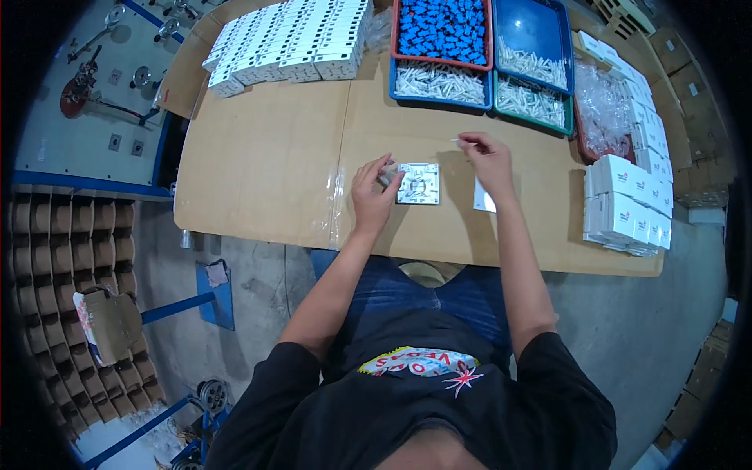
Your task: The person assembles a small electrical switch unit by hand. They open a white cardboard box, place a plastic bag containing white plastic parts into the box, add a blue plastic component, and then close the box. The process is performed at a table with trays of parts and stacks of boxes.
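Frame (pixel 419 185), square and whitish, lying flat on the cardboard-covered tabletop (pixel 266 168), near its front edge and straight ahead of the body. Close against its left side, left hand (pixel 372 194), palm turned inward, thumb reaching to the frame's edge, index finger bent above with a modest gap between; cannot tell whether anything sits in that gap. To the right, right hand (pixel 491 163) raised near the tabletop, fingers narrow, pinching a slim white pin (pixel 455 140) that points out to the left, well apart from the frame. Under the right wrist, partly covered, a flat white plate (pixel 482 197). Farther back, rows of white boxes (pixel 290 43) at the left; toward the middle, a red tray (pixel 443 63) full of blue pieces (pixel 442 30), beside a blue tray (pixel 529 23) with white pieces (pixel 533 66) along its near side. Just below, more white pieces in two further trays. At the right end, clear bags (pixel 605 113) bunched in a heap, and stacked white packs (pixel 625 200) nearer the front.
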Tool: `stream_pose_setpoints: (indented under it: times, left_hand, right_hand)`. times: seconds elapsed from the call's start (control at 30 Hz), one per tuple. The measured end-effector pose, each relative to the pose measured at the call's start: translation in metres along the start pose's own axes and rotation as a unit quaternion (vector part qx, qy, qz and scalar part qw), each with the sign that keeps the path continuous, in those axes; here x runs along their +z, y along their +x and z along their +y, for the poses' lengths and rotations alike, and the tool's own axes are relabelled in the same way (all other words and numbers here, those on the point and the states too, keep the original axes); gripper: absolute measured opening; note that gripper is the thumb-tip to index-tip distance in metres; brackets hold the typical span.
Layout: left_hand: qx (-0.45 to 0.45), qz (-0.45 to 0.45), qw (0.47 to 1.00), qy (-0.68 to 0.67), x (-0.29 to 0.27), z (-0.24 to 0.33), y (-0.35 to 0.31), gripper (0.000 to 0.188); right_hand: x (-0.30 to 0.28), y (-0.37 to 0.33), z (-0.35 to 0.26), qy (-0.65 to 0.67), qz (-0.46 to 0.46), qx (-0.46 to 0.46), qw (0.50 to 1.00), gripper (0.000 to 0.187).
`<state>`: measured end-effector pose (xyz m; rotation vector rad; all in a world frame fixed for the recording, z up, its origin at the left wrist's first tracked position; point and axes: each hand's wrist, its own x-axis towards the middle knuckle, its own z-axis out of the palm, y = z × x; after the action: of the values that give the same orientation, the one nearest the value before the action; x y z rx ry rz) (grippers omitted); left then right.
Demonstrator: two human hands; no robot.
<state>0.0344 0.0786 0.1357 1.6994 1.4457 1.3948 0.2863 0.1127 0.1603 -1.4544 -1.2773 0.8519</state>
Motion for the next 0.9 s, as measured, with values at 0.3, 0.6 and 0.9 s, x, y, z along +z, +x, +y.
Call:
stream_pose_setpoints:
  times: [0.3, 0.6, 0.9]
  left_hand:
    - [0.088, -0.035, 0.994, 0.050, 0.000, 0.001, -0.002, 0.043]
    - [0.119, -0.059, 0.990, 0.055, -0.003, 0.007, -0.003, 0.045]
    - [0.112, -0.065, 0.990, 0.055, -0.003, 0.008, -0.003, 0.043]
  right_hand:
    - [0.054, -0.040, -0.046, -0.032, -0.091, -0.018, 0.995, 0.014]
    - [0.069, -0.041, -0.032, -0.093, -0.151, -0.172, 0.969, 0.010]
    - [0.066, -0.046, -0.035, -0.066, -0.142, -0.135, 0.978, 0.013]
